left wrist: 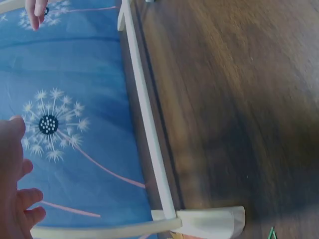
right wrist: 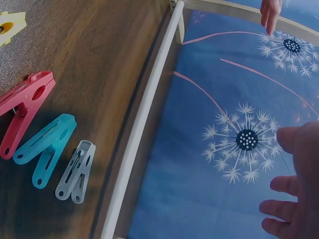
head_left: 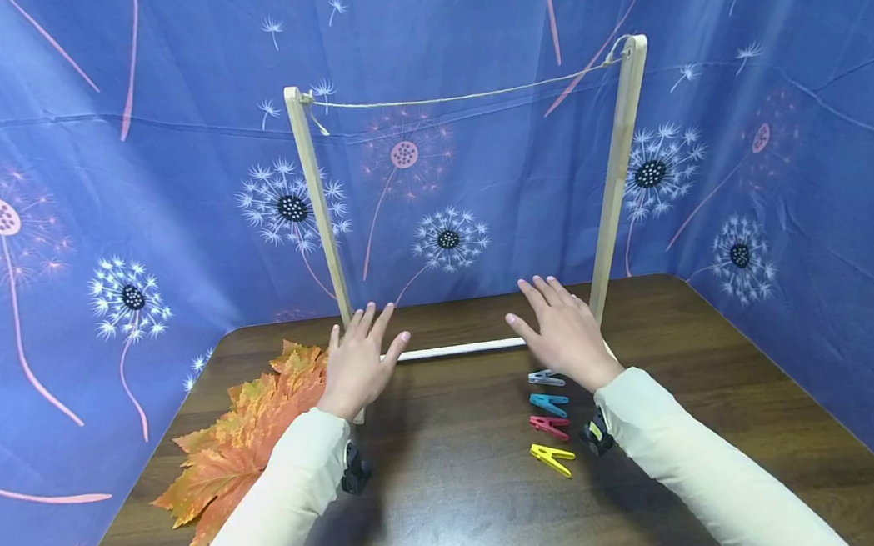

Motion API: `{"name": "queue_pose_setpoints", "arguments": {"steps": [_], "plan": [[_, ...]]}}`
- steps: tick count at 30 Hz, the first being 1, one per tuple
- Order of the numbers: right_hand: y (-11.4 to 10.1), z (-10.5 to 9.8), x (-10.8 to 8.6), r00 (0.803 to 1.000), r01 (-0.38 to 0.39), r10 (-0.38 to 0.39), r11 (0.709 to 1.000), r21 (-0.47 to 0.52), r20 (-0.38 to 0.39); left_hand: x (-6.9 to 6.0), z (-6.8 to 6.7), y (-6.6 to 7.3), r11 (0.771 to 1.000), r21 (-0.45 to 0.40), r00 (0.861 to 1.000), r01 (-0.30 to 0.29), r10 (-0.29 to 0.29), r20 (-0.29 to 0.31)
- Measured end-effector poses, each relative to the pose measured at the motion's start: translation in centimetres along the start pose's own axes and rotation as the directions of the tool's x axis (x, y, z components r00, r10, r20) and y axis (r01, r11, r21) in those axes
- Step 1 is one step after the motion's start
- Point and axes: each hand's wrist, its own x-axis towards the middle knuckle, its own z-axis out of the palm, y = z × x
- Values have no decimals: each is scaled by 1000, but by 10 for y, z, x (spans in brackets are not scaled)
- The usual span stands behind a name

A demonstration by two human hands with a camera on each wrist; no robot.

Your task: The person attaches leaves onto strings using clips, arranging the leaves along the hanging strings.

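Left hand and right hand, straight-fingered and empty, hover mid-frame by a pale wooden twine-strung rack; grey, blue, red, yellow plastic clothespins lie right of centre, orange maple-shaped leaves lower left.

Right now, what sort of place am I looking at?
Probably a staged tabletop set-up indoors: dandelion-print cloth hangs behind and beside a brown table, which bears a wooden frame strung with cord and four clothes pegs in a row.

Both hands show against blue dandelion-patterned cloth, with a white rod and brown wooden table alongside.
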Motion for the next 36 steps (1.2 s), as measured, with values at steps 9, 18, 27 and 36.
{"name": "queue_pose_setpoints", "arguments": {"steps": [9,18,27,36], "plan": [[1,-4,1,998,37,-34,999,40,-59,-5,-4,-14,997,-22,989,-73,69,-129],[9,-4,-1,994,58,-41,984,167,-106,-8,-6,-26,990,-88,975,-110,91,-204],[16,-4,-7,996,36,-7,948,317,-91,-14,-11,-40,979,-146,953,-140,93,-287],[25,1,-11,994,33,14,910,413,-111,-22,-16,-58,963,-244,954,-114,38,-298]]}}
